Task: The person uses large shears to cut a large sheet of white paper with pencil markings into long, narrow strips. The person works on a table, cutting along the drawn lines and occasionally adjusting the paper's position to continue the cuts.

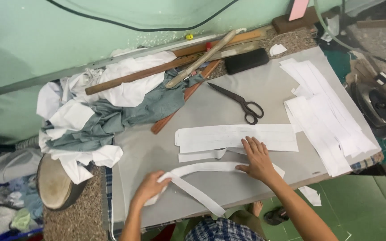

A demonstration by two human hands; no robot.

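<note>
A person's left hand [150, 186] pinches one end of a curved white fabric strip [211, 168] while the right hand [258, 158] presses it flat, palm down, just below the scissors [240, 101]. Cut pieces [327, 116] lie stacked right of the scissors; the strip, apparently already cut, seems about halfway smoothed out.

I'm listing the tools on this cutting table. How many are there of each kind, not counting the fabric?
Scissors: 1
Wooden sticks or rulers: 3 as far as I can tell; they overlap
Long metal straightedge: 1
Black rectangular block: 1
Iron, off the table's right edge: 1
Total: 7
Neither the left hand nor the right hand holds a tool; both rest on a white fabric strip.
</note>
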